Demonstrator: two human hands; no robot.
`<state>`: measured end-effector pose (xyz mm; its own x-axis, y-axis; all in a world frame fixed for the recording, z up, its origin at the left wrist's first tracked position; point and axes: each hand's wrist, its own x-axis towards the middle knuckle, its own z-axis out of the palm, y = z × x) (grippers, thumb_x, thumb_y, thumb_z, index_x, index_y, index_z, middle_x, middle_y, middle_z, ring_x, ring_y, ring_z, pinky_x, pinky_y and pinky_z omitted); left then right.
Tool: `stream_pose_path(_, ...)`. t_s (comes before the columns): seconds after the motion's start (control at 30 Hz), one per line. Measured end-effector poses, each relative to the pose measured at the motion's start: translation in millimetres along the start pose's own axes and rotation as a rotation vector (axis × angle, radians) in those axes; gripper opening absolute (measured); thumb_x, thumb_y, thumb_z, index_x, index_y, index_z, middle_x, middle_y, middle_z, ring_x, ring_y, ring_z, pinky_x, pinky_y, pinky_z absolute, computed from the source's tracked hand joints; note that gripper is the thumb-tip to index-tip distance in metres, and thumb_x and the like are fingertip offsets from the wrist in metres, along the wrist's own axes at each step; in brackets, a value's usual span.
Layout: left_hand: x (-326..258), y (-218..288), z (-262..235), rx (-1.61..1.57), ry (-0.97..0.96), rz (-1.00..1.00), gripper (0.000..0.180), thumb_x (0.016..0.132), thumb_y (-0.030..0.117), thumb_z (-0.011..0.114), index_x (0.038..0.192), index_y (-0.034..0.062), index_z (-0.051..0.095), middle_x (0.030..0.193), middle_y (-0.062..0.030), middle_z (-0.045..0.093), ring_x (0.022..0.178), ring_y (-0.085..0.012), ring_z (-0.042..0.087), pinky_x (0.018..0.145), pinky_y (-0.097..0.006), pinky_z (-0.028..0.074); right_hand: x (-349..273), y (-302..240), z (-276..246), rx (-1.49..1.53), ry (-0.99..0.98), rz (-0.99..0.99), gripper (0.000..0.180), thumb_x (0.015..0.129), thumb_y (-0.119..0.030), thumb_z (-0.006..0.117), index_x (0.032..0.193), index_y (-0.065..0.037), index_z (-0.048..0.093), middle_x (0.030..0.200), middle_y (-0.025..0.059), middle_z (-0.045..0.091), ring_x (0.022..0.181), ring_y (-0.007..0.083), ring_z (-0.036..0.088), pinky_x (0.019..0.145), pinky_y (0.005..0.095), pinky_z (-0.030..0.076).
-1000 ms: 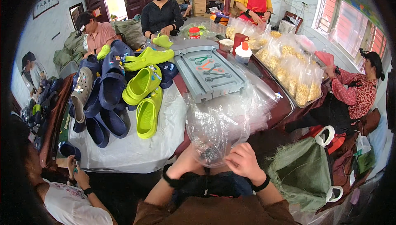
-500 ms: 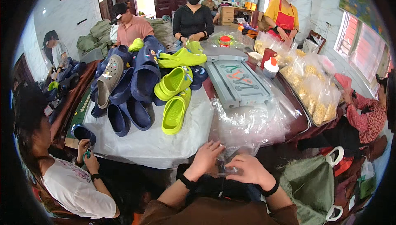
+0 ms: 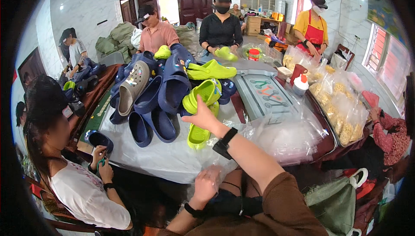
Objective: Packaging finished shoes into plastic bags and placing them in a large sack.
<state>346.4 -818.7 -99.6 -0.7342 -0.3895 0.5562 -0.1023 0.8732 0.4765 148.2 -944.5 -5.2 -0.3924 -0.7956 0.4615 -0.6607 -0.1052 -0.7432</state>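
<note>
My right hand (image 3: pixel 203 117) reaches across the table to a lime green clog (image 3: pixel 203 97). Its thumb and index finger are spread apart over the heel end, and the other fingers are partly hidden. Below that hand, another lime clog (image 3: pixel 199 136) lies on the white sheet. Nearer to me, my left hand (image 3: pixel 206 184) has its fingers closed on a thin clear plastic bag (image 3: pixel 225 167), somewhat blurred. Navy clogs (image 3: pixel 173 95) and a grey clog (image 3: pixel 135 87) are heaped to the left of my right hand.
Flat clear bags (image 3: pixel 287 143) lie right of my forearm, beside a grey plastic case (image 3: pixel 263 91). Further right, a tray (image 3: pixel 327 125) holds several filled bags. A co-worker at left holds scissors (image 3: pixel 101 162) near a navy clog. A green sack (image 3: pixel 337 201) stands at lower right.
My hands were together at the table's near edge. My right hand has swung forward and left to the lime clogs, while the left stays low with the bag. The view has shifted left.
</note>
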Motion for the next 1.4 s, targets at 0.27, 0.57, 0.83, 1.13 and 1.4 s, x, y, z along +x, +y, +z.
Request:
stream_pose_path(0.27,1,7,-21,0.053,0.096,0.104,0.044,0.077,0.001,0.058,0.120,0.0027,0.066,0.130,-0.0180,0.063,0.122,-0.0376,0.058,0.097,-0.046,0.049,-5,-6,-26,-0.211,0.040,0.226,0.073,0.062,-0.053,0.087,0.104,0.002,0.064,0.104,0.0228,0.069,0.100,0.0415,0.066,0.088,0.0457,0.052)
stream_pose_path(0.57,50,48,-44,-0.019,0.208,0.273,0.052,0.074,0.000,0.056,0.124,0.0043,0.065,0.123,-0.0145,0.065,0.109,-0.0357,0.063,0.093,-0.044,0.052,-77,-36,-174,0.885,0.286,0.072,0.042,0.085,-0.009,0.073,0.125,-0.003,0.061,0.117,0.0067,0.068,0.104,0.0180,0.066,0.091,0.0327,0.052)
stream_pose_path(0.83,137,79,-88,0.284,0.422,0.429,0.051,0.075,0.005,0.060,0.125,0.0130,0.068,0.134,-0.0124,0.060,0.117,-0.0327,0.059,0.096,-0.043,0.047,-210,-28,-272,1.303,0.460,-0.434,0.063,0.089,-0.030,0.060,0.143,0.000,0.047,0.150,0.0167,0.047,0.140,0.0312,0.043,0.118,0.0473,0.030)
stream_pose_path(1.13,73,-3,15,0.560,-0.231,0.263,0.067,0.079,0.002,0.063,0.140,0.0273,0.057,0.153,-0.0147,0.043,0.122,-0.0360,0.053,0.099,-0.045,0.046,-292,-2,-234,1.202,0.363,-0.452,0.093,0.085,-0.061,0.063,0.150,0.000,0.036,0.153,0.0192,0.041,0.139,0.0346,0.043,0.116,0.0491,0.033)
stream_pose_path(1.4,86,-12,28,-0.295,-0.146,0.063,0.043,0.077,-0.001,0.058,0.120,0.0012,0.065,0.139,-0.0278,0.048,0.123,-0.0467,0.048,0.100,-0.051,0.044,-314,-7,-185,1.359,0.151,-0.136,0.081,0.076,-0.019,0.081,0.144,-0.001,0.041,0.144,0.0168,0.051,0.133,0.0315,0.050,0.111,0.0446,0.040)
